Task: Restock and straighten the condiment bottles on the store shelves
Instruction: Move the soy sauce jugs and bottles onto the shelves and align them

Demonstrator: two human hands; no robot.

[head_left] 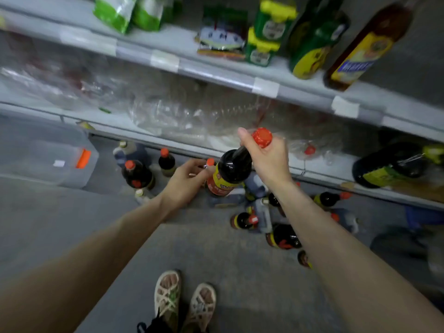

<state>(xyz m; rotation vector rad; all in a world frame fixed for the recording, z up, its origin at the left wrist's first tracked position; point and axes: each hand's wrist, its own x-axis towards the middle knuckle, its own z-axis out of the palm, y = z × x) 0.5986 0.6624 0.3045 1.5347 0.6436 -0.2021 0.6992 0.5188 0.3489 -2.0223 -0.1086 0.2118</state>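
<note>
My right hand point(266, 159) grips the neck of a dark sauce bottle point(228, 174) with a red cap and red-yellow label, held in the air in front of the middle shelf point(319, 175). My left hand point(186, 179) reaches just left of it, and its fingers pinch a smaller bottle with an orange cap point(210, 162); most of that bottle is hidden behind the hand and the held bottle. Several dark bottles with orange caps point(137, 174) stand or lie on the grey floor below.
Clear plastic wrap and bags point(182, 111) fill the middle shelf. A dark bottle point(389, 167) lies on its right end. The upper shelf point(216, 73) holds green packets and oil bottles. A clear bin with an orange latch point(48, 155) sits at left. My sandalled feet point(185, 301) stand below.
</note>
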